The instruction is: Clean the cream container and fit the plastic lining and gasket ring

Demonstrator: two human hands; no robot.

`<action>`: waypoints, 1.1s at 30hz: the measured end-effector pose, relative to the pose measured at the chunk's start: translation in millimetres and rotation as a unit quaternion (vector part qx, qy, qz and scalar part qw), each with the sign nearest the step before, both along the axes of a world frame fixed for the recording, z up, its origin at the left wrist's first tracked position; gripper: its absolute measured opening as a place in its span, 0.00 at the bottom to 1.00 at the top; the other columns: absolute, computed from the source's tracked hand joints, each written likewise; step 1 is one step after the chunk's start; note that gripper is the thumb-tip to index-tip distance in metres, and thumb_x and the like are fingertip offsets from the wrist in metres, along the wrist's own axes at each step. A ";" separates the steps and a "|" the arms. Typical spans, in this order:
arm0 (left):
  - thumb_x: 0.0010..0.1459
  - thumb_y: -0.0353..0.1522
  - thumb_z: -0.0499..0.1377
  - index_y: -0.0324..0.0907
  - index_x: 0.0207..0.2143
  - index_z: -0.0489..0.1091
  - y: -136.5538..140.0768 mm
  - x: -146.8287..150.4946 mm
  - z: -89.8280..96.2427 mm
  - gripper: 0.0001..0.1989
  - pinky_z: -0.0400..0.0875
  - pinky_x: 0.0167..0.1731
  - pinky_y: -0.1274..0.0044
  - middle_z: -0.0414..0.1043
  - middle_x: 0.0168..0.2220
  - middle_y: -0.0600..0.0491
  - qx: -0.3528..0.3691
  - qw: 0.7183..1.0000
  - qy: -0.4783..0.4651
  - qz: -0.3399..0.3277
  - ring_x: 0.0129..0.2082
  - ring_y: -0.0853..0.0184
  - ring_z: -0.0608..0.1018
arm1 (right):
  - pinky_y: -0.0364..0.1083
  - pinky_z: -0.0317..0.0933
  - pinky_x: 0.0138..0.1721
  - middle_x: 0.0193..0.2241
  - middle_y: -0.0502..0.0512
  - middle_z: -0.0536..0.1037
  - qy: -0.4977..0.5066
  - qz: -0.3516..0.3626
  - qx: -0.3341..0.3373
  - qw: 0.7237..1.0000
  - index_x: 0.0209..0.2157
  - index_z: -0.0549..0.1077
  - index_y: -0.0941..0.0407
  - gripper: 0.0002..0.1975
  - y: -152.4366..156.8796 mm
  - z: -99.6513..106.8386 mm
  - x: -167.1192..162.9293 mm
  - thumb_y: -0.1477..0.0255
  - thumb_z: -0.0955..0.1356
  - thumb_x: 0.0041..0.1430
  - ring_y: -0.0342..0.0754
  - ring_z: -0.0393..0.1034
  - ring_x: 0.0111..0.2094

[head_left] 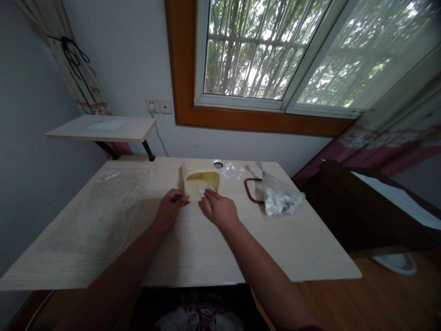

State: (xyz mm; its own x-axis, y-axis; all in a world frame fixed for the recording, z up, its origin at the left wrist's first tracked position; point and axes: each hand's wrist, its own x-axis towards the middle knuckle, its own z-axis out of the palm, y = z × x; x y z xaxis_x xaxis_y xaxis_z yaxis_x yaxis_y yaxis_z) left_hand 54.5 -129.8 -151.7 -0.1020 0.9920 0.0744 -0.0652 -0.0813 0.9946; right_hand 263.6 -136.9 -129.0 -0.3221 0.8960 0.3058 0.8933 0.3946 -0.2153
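Note:
A cream-yellow plastic container lies on the wooden desk with its open side towards me. My left hand is at the container's near left corner, fingers curled and thumb against the lower rim. My right hand reaches to the opening with its fingers closed on a small white crumpled piece, which looks like tissue or a wipe. That piece touches the container's inner surface. The right fingertips partly cover it.
A clear plastic sheet or bag spreads over the desk's left side. To the right lie a tied clear bag of white pieces and a brown-red loop. A raised shelf stands back left. The desk has a cable hole near the wall.

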 end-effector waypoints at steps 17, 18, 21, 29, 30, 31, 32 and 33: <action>0.49 0.43 0.69 0.42 0.30 0.71 -2.3 -0.2 6.5 0.16 0.77 0.40 0.71 0.72 0.32 0.55 -0.003 1.000 0.021 0.003 0.33 0.66 0.78 | 0.50 0.72 0.50 0.64 0.56 0.69 -0.022 0.009 -0.022 0.999 0.62 0.69 0.52 0.24 -0.1 1.5 -2.2 0.59 0.57 0.73 0.51 0.76 0.52; 0.49 0.44 0.69 0.42 0.30 0.71 -2.2 -0.3 6.3 0.17 0.77 0.40 0.71 0.72 0.31 0.56 -0.003 1.000 0.020 0.002 0.33 0.66 0.78 | 0.50 0.72 0.50 0.64 0.56 0.69 -0.025 0.000 -0.023 0.999 0.62 0.69 0.52 0.24 0.1 1.7 -2.0 0.59 0.56 0.73 0.51 0.77 0.51; 0.49 0.44 0.69 0.42 0.30 0.71 -1.1 -0.4 4.3 0.17 0.78 0.40 0.70 0.73 0.31 0.55 -0.001 1.000 0.023 0.001 0.33 0.66 0.78 | 0.50 0.73 0.49 0.64 0.56 0.69 -0.023 0.010 -0.021 0.999 0.62 0.69 0.52 0.25 -0.9 0.7 -4.1 0.58 0.56 0.73 0.52 0.77 0.51; 0.47 0.45 0.70 0.42 0.30 0.71 -0.5 0.1 3.2 0.18 0.77 0.41 0.71 0.73 0.31 0.55 -0.002 1.000 0.021 0.002 0.34 0.65 0.78 | 0.48 0.71 0.52 0.65 0.56 0.67 -0.001 0.099 -0.020 0.995 0.65 0.66 0.51 0.25 -5.1 -2.4 -12.1 0.58 0.59 0.72 0.51 0.75 0.54; 0.47 0.45 0.70 0.42 0.30 0.71 -0.8 0.2 4.0 0.18 0.77 0.41 0.71 0.73 0.31 0.55 -0.001 1.000 0.024 0.004 0.34 0.65 0.78 | 0.48 0.72 0.52 0.65 0.56 0.67 -0.003 0.094 -0.021 0.995 0.65 0.66 0.51 0.25 -4.9 -1.7 -11.5 0.58 0.59 0.72 0.51 0.75 0.54; 0.47 0.45 0.70 0.42 0.29 0.71 -1.1 0.2 4.6 0.18 0.77 0.40 0.71 0.73 0.31 0.55 0.000 1.000 0.026 0.008 0.34 0.65 0.78 | 0.49 0.72 0.51 0.65 0.56 0.67 -0.006 0.084 -0.021 0.996 0.64 0.66 0.51 0.25 -4.5 -0.9 -10.6 0.57 0.58 0.73 0.51 0.75 0.54; 0.47 0.46 0.70 0.42 0.29 0.71 -1.1 0.2 5.1 0.19 0.77 0.40 0.71 0.73 0.31 0.55 0.001 1.000 0.027 0.010 0.33 0.65 0.78 | 0.49 0.72 0.51 0.65 0.56 0.67 -0.010 0.070 -0.021 0.997 0.64 0.67 0.51 0.25 -3.9 -0.1 -9.4 0.57 0.58 0.73 0.51 0.75 0.53; 0.47 0.46 0.70 0.42 0.29 0.71 -1.1 0.1 5.4 0.19 0.77 0.39 0.71 0.73 0.31 0.55 0.000 1.000 0.028 0.011 0.33 0.65 0.78 | 0.50 0.72 0.50 0.65 0.57 0.68 -0.016 0.053 -0.021 0.998 0.64 0.67 0.51 0.25 -3.2 0.6 -8.2 0.58 0.57 0.73 0.52 0.76 0.52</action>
State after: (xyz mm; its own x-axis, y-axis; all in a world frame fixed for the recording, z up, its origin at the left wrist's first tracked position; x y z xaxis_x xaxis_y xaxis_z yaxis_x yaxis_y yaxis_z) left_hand 54.6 -130.9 -146.3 -0.1196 0.9895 0.0807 -0.0084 -0.0823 0.9966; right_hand 255.4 -140.0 -128.5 -0.4252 0.8679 0.2568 0.8531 0.4791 -0.2066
